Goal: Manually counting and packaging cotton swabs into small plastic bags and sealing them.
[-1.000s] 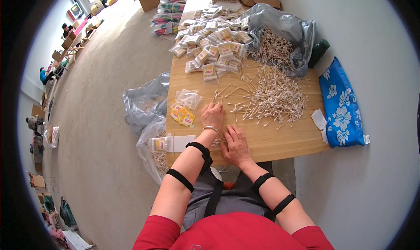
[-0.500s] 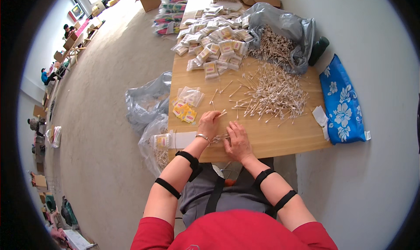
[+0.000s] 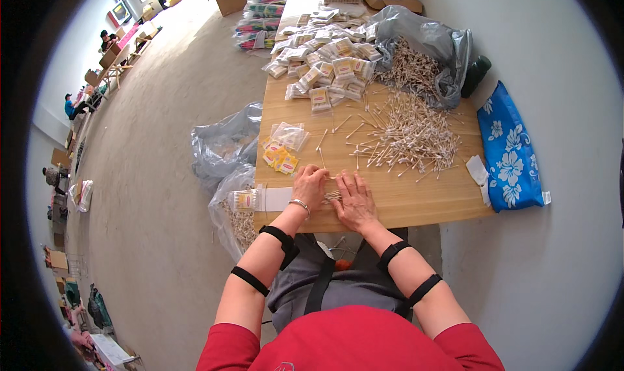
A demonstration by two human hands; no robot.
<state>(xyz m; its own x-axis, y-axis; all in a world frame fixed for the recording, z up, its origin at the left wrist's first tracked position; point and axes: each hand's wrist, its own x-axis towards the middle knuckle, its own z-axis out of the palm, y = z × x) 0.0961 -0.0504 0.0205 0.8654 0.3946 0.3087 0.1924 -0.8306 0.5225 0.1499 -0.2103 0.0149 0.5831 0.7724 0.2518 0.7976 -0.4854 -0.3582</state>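
My left hand [image 3: 309, 190] is closed at the table's near edge, its fingertips pinching what looks like a cotton swab. Beside it, my right hand [image 3: 355, 202] lies fairly flat with fingers stretched out, touching a small bunch of cotton swabs [image 3: 333, 195] between the two hands. A white strip [image 3: 278, 199] runs under or beside my left wrist; at its left end sits a clear pack of swabs [image 3: 244, 200]. Beyond my left hand lie yellow cards [image 3: 279, 156] and empty clear bags [image 3: 290, 135]. A loose heap of swabs [image 3: 416, 137] spreads to the far right.
Filled swab packs [image 3: 325, 65] pile up at the table's far side. A grey plastic bag [image 3: 448, 39] spills swabs beside a dark bottle [image 3: 476, 76]. Along the right edge stands a blue flowered bag [image 3: 510, 153]. Plastic sacks [image 3: 224, 143] hang off the left edge.
My left hand has drawn its fingertips back toward the table, closer to my right hand. The right hand has flattened and its fingers reach slightly farther forward. The view has shifted a little.
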